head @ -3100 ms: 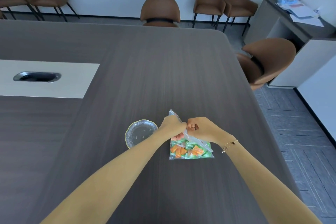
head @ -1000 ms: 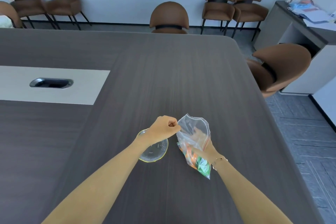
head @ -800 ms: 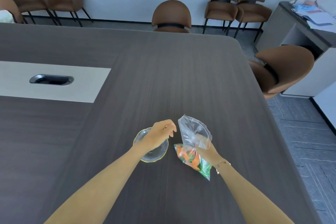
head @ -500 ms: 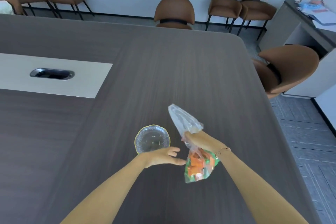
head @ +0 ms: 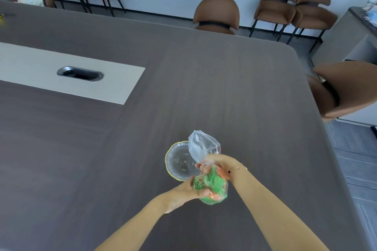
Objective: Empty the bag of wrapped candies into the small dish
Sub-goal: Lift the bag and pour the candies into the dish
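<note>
On the dark table [head: 234,91], going from the left, the small glass dish [head: 177,162] sits with its yellow rim showing and nothing in it yet, so no candy has been tipped out. Just near of it the left hand [head: 184,193], which half a second ago lay open and flat beside the bag, has come up under the load and now cups the bulging bottom of the bag [head: 208,171], its fingers curled against the plastic where the green and orange wrapped candies [head: 212,184] are bunched. To the right, the right hand [head: 219,164] keeps its grip at the bag's neck, fingers closed around the gathered plastic above the candies, while the empty upper part of the bag stands up and leans left over the dish's right edge. Whether the mouth is fully open cannot be told from here. The bag is lifted clear of the table, held between both hands just right of and near to the dish. With the bottom now supported, the person looks ready to swing the mouth down over the dish and raise the base to pour; the dish is small, so candies could spill past the rim
</note>
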